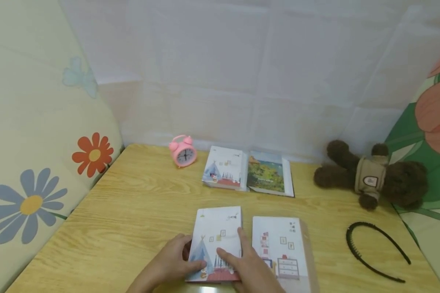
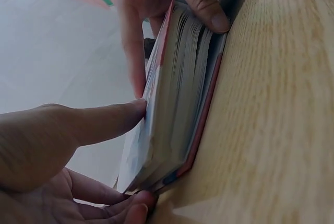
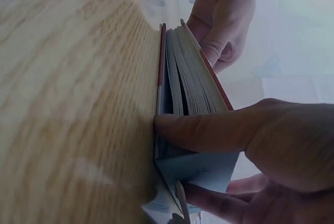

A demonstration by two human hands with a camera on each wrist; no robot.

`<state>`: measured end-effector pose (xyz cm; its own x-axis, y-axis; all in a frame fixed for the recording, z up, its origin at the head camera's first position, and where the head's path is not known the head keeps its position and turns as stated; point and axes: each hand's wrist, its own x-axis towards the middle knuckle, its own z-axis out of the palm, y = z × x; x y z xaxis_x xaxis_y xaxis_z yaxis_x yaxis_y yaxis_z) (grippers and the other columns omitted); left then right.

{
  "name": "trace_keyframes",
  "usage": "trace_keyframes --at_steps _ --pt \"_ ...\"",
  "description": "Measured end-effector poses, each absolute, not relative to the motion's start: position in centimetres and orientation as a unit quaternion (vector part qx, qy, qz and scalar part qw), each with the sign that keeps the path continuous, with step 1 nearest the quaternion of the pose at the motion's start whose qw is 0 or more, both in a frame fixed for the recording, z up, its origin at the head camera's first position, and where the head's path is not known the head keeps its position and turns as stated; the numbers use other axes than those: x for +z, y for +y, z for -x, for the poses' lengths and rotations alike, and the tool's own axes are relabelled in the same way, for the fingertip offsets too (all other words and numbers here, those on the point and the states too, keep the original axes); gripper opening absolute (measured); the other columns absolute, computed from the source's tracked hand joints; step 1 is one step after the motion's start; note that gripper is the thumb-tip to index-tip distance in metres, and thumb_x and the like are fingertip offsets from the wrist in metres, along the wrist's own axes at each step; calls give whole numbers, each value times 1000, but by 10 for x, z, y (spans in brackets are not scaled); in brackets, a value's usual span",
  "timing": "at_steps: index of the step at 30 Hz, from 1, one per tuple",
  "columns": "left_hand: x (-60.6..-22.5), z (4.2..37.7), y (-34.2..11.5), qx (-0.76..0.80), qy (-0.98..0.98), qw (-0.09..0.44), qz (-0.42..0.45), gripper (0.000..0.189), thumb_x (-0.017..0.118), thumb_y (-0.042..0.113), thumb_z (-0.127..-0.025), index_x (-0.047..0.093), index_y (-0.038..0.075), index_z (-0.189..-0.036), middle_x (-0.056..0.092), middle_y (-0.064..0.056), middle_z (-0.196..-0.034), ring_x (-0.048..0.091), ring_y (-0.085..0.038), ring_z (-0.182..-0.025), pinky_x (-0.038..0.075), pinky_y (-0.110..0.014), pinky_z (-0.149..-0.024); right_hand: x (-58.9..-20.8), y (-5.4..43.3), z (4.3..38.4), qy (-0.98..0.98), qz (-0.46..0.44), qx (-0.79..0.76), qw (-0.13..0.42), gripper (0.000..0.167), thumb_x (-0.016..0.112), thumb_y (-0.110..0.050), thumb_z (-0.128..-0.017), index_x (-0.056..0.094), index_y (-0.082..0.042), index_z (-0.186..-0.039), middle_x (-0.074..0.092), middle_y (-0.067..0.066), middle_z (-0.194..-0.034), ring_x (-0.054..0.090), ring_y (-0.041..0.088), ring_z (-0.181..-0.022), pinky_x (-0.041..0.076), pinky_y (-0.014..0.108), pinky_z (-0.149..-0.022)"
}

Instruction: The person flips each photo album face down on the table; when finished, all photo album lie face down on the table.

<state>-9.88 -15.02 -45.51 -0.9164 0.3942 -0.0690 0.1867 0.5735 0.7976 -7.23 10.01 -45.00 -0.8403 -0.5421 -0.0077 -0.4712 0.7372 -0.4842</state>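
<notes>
1. The left hand (image 1: 174,258) pinched the book's (image 1: 216,226) left edge, thumb on top.
2. The book lay on the table (image 1: 132,199); it was likely stiff, moderately heavy, best clamped across both sides.
3. The right hand (image 1: 253,264) gripped its near right corner.

The right hand (image 3: 284,145) and left hand (image 3: 224,20) grip a book (image 3: 195,80).

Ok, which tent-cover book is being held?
The front tent book, gripped by the left hand and right hand; the rear tent book lies untouched near the pink alarm clock.
</notes>
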Motion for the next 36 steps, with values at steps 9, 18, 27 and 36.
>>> trace_keyframes --at_steps 9,18,27,36 --pt "-420 123 -132 318 941 8 -110 107 87 41 -74 27 4 -155 46 -27 -132 49 -38 -115 49 -56 -90 -412 138 95 953 188 -233 -50 88 72 -64 -77 40 -31 -152 35 17 -155 63 35 -108 52 60 -84" --pt "-379 207 -56 279 936 48 -209 96 79 40 -83 26 12 -157 35 -28 -145 43 -44 -128 45 -59 -96 -399 216 191 954 102 -266 -97 101 80 -50 -80 26 -18 -158 22 32 -155 37 58 -129 37 74 -93" --pt "-412 278 3 240 946 151 -155 95 72 41 -89 17 9 -159 25 -27 -153 26 -42 -141 37 -56 -107 -435 240 257 948 109 -299 25 103 82 -41 -81 22 -2 -156 26 43 -147 28 58 -134 26 69 -107" --pt "-430 296 32 339 918 182 -99 95 70 30 -92 8 0 -158 19 -26 -159 18 -40 -146 22 -49 -117 -452 241 270 952 106 -281 65 94 80 -38 -83 30 -3 -154 41 29 -148 38 51 -128 27 62 -109"
